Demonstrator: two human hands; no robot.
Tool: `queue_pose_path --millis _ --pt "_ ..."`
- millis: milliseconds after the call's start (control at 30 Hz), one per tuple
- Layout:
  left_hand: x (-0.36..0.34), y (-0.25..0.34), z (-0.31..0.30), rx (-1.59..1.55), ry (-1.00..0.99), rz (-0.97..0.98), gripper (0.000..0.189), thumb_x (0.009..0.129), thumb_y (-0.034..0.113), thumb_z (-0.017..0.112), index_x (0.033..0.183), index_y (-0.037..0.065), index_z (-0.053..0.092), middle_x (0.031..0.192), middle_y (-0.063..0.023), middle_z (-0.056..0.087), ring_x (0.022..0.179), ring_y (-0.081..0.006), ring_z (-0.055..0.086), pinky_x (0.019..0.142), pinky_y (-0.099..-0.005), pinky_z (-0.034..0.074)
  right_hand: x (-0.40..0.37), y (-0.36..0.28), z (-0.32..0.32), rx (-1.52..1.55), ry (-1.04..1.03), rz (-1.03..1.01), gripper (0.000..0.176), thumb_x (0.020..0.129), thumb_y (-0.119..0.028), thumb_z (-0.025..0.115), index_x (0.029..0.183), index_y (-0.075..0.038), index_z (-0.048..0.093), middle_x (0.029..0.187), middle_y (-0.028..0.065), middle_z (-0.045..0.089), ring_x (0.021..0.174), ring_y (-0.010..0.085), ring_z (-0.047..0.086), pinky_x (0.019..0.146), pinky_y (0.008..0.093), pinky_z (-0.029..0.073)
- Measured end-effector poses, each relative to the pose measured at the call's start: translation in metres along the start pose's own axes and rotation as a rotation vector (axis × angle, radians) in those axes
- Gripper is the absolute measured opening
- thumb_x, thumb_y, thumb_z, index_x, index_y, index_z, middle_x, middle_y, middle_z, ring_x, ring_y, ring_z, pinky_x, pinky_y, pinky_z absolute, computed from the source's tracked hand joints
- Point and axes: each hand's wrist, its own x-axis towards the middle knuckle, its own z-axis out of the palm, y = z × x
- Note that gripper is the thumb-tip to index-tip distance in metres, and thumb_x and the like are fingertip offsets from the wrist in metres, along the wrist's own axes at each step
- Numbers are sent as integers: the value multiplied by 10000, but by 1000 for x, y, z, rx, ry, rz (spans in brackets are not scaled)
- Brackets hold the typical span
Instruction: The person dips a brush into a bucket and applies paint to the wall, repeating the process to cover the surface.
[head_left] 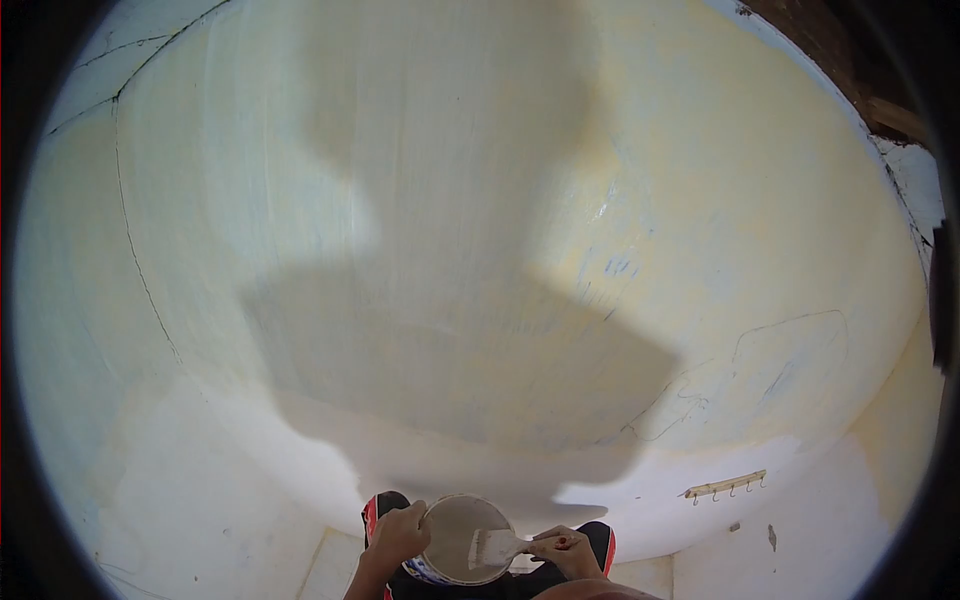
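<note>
At the bottom of the head view, my left hand (401, 533) is closed on the rim of a paint bucket (437, 503). Pale paint (455, 525) shows inside it. My right hand (566, 551) grips the handle of a wide paintbrush (497, 546). The brush's pale bristles point left and overlap the bucket's opening, with the handle crossing its right rim. Coloured print shows on the bucket's lower left side. Both hands are low, close in front of my dark trousers with red and white side stripes (609, 549).
A tall wall (750, 250) in patchy yellow, pale blue and white fills most of the view, with my shadow across its middle. A hook rail (725, 486) is fixed low on the right. Thin cracks run down the left side. Dark wooden beams (895, 118) show at top right.
</note>
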Motion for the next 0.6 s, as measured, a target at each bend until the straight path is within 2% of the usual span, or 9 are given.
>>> queue_pose_path --millis 33,100,233,333,433,500,600 --pt "0 -1 -1 2 5 6 242 951 270 532 914 40 598 780 -287 663 789 -510 659 748 -610 502 0 -2 2 1 1 -8 224 894 -41 782 1039 90 674 949 154 749 887 186 743 842 275 608" --pt "-1 -2 -3 2 -10 -18 242 949 267 535 910 36 595 781 -287 664 793 -505 663 746 -605 505 -3 -8 7 53 63 107 227 882 -34 792 1032 101 688 956 161 746 892 200 743 832 271 608" --pt "-1 -5 -5 9 1 -20 251 948 275 542 918 33 603 782 -284 668 801 -498 669 753 -596 511 -1 -3 12 171 26 16 223 878 -24 787 1036 104 695 966 163 741 896 204 739 841 283 614" --pt "-3 -5 -9 37 2 -28 268 954 292 546 932 33 613 784 -279 673 806 -492 675 759 -590 516 -1 -10 21 148 135 30 198 877 -1 769 1027 105 695 947 160 735 899 209 732 878 317 624" --pt "-3 -9 -8 54 -3 -31 277 959 302 550 942 35 620 790 -274 678 811 -487 679 763 -587 517 3 -7 24 88 210 16 200 885 18 742 1054 105 678 974 157 720 923 222 726 906 361 634" --pt "-4 -8 -8 45 -9 -47 284 962 308 549 937 33 616 794 -274 678 813 -490 677 762 -586 516 7 0 23 316 180 8 212 910 12 712 1090 101 646 1048 158 700 955 238 721 901 379 640" --pt "-3 -14 -4 27 5 -32 286 961 310 550 933 32 613 796 -273 678 815 -493 675 763 -587 514 9 3 22 352 168 35 208 949 -11 668 1121 92 614 1106 162 683 983 257 721 888 397 646"
